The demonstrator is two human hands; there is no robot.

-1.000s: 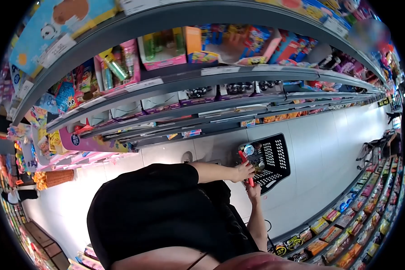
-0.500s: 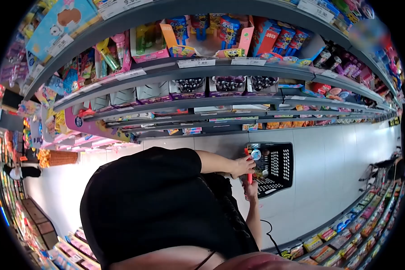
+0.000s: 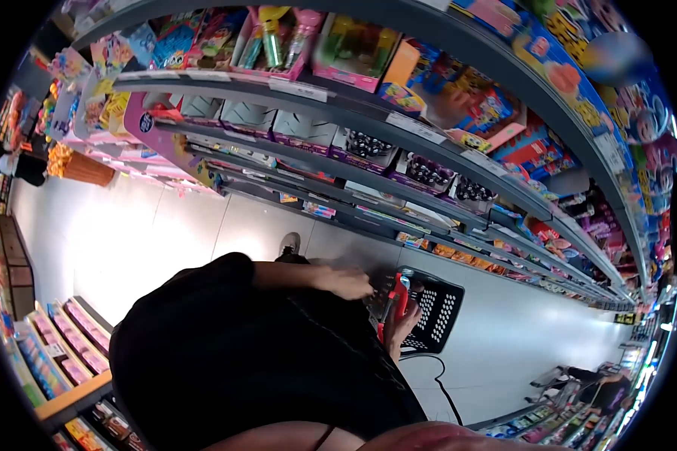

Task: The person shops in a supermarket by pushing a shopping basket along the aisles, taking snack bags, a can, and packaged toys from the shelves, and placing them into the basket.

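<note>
My right hand (image 3: 403, 325) is closed round a red object (image 3: 399, 299) with a clear, bluish round end, held over the near side of a black shopping basket (image 3: 447, 307). To the left of it, apart from the red object, is my left hand (image 3: 347, 283), its fingers curled together; whether anything is in them is too blurred to tell. The basket has rows of white-looking holes, and its contents are mostly hidden by my right hand and the red object.
Shelves (image 3: 338, 98) of boxed sweets and toys run across the top and right. A shoe (image 3: 289, 243) shows on the pale floor (image 3: 263, 222). An orange cone-shaped display (image 3: 83, 167) stands at left. Another person (image 3: 609, 392) is beside a cart at lower right. A black cord hangs near the basket.
My left hand has come off the red object and moved back to the left. My right hand still holds the red object, now more tilted. The whole view has turned, tilting the shelves.
</note>
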